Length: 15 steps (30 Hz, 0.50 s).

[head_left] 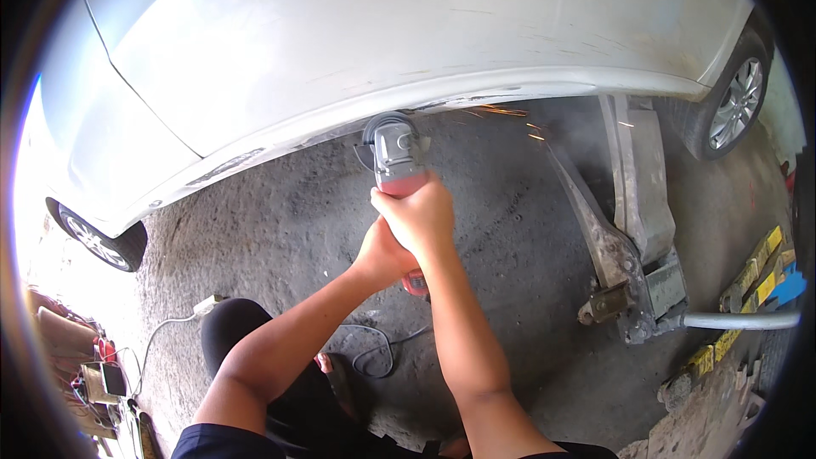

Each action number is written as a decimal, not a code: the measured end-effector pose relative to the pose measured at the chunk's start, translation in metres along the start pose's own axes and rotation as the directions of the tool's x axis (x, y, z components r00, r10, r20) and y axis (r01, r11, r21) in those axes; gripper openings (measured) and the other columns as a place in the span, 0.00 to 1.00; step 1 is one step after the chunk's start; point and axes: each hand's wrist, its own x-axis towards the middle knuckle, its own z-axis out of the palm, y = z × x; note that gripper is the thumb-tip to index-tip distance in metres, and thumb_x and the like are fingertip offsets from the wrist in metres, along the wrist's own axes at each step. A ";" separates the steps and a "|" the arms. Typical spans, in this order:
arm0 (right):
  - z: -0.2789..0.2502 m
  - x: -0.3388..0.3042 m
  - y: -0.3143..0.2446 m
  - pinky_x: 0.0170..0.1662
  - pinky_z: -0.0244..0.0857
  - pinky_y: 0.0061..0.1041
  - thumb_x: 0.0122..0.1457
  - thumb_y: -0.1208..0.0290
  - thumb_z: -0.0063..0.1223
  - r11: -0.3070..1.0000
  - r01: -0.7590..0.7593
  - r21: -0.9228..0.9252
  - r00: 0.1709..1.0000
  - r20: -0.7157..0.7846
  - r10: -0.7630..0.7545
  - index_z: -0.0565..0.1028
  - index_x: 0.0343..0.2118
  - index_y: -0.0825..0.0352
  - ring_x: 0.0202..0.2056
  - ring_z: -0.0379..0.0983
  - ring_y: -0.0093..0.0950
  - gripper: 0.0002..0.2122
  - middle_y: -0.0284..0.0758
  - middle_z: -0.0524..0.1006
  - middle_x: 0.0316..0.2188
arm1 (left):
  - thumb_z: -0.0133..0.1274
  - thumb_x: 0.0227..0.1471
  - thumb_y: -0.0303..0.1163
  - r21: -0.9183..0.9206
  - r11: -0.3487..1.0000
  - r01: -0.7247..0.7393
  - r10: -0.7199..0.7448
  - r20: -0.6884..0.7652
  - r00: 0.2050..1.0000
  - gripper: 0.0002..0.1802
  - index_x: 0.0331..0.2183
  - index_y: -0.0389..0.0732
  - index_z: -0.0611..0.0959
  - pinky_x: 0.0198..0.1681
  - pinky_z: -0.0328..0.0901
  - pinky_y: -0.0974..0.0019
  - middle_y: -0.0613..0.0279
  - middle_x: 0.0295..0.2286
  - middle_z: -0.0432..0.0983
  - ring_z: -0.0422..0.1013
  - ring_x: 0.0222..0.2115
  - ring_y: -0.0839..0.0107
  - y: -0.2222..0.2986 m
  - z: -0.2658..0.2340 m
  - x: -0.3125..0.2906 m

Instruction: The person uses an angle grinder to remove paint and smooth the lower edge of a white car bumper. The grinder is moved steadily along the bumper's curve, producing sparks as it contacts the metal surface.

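Both of my hands are wrapped round a red and grey angle grinder (396, 153) in the middle of the view. My right hand (423, 212) grips the body just behind the grey gear head. Behind and a little left of it, my left hand (382, 251) is closed on the rear of the body. The grinder's guarded disc end meets the lower sill of a white car (357, 42), and orange sparks (503, 110) fly off to the right. Scratches mark the car's side panel. The disc itself is mostly hidden by its guard.
A floor jack (633, 229) with a grey handle (741, 320) stands under the car at right. The car's wheels (738, 102) show at both sides. A cable (387, 348) lies on the concrete floor near my knee (234, 323). Yellow-black bars (752, 272) lie at right.
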 end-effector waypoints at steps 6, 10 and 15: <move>-0.002 -0.001 0.010 0.43 0.78 0.43 0.45 0.56 0.74 0.998 0.039 0.050 0.999 0.016 -0.040 0.79 0.43 0.73 0.38 0.85 0.46 0.28 0.49 0.86 0.35 | 0.75 0.46 0.32 -0.081 0.987 0.141 -0.138 0.034 0.990 0.43 0.60 0.37 0.71 0.54 0.73 0.59 0.56 0.52 0.79 0.76 0.52 0.68 0.015 0.005 -0.005; -0.001 -0.002 0.006 0.41 0.78 0.40 0.46 0.61 0.76 0.997 0.037 0.066 0.999 0.005 -0.038 0.80 0.42 0.73 0.37 0.86 0.43 0.24 0.48 0.86 0.35 | 0.75 0.43 0.37 -0.159 0.987 -0.001 -0.006 -0.046 0.999 0.41 0.55 0.34 0.74 0.49 0.75 0.59 0.53 0.45 0.83 0.81 0.47 0.63 0.008 0.008 -0.006; -0.003 0.002 0.006 0.41 0.78 0.39 0.46 0.61 0.76 0.997 0.050 0.064 0.999 -0.004 -0.050 0.80 0.42 0.73 0.37 0.86 0.43 0.25 0.48 0.86 0.35 | 0.76 0.42 0.38 0.017 0.998 -0.059 0.060 -0.046 0.997 0.42 0.54 0.33 0.73 0.49 0.75 0.59 0.53 0.45 0.83 0.81 0.47 0.63 0.007 0.010 -0.002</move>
